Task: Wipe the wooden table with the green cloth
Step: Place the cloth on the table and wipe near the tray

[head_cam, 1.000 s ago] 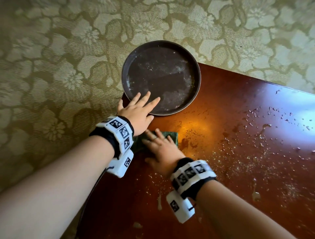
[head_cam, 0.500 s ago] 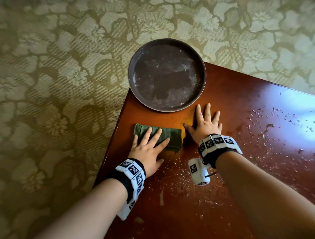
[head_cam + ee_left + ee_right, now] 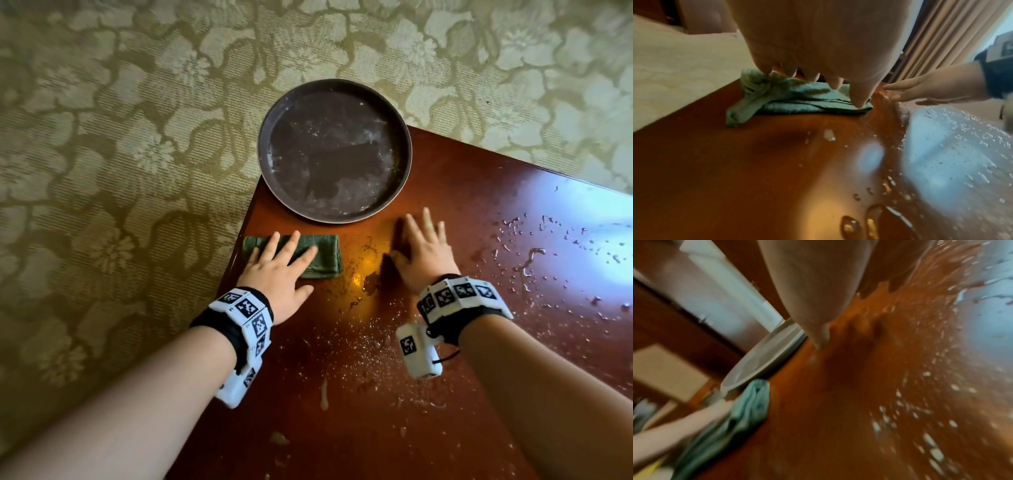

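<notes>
Left hand [image 3: 278,274]: flat, fingers straight and spread, pressing down on the green cloth [image 3: 322,255] — nothing gripped.
Right hand [image 3: 423,253]: palm down with fingers extended, on or just over the bare wood; holds nothing.
Green cloth: folded into a thick rumpled pad, at the wooden table [image 3: 394,394]'s left edge, just in front of the round dark tray [image 3: 263,161].
Wooden table: glossy red-brown — droplets and crumbs scattered toward the right.
</notes>
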The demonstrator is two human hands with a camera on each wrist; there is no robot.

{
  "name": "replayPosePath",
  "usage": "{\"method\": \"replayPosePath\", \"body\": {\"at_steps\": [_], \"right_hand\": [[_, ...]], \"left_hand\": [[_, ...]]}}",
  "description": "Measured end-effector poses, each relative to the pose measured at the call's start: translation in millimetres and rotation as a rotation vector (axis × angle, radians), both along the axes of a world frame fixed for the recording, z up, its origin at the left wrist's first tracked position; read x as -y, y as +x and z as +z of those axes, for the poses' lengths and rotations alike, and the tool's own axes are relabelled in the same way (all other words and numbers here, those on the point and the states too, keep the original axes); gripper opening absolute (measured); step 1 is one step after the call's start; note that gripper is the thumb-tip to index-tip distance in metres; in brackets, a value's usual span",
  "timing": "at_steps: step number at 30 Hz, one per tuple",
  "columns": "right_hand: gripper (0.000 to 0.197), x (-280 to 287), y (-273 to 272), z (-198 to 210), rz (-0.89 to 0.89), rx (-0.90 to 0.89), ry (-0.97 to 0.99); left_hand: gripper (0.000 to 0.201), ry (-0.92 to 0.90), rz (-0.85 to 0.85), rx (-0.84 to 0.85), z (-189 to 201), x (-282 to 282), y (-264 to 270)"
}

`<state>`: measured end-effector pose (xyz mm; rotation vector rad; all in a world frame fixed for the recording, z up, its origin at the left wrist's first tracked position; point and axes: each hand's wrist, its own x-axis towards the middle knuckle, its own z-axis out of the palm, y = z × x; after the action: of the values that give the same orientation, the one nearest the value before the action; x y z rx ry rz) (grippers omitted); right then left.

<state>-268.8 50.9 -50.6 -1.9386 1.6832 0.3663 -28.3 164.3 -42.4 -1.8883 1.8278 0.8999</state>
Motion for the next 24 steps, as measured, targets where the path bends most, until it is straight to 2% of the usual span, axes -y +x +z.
{"method": "replayPosePath", "body": {"at_steps": [3,9,12,17,24], "right_hand": [[0.080,-19,15,-10,0.116,-0.034,0.040],[0.085,-26,22,-16,0.072,-0.067,0.065],[0.088,-23,24,-15,0.067,-0.077,0.096],[0.092,-18,23,-14,0.065,-0.096,0.147],[0.092,-18,22,-16,0.064,-0.087,0.121]], "left_hand": [[0.072,0.005,0.003,-0.006,-4,-2,-16],[0.080,-0.004,-0.071,-0.007,-10,-36,-21],[0.076,-0.022,-0.119,-0.007,-13,-37,-10],[0.059,-0.035,-0.095,-0.028,-15,-10,-1],[0.058,-0.055,-0.034,-0.013,-19,7,-8]]}}
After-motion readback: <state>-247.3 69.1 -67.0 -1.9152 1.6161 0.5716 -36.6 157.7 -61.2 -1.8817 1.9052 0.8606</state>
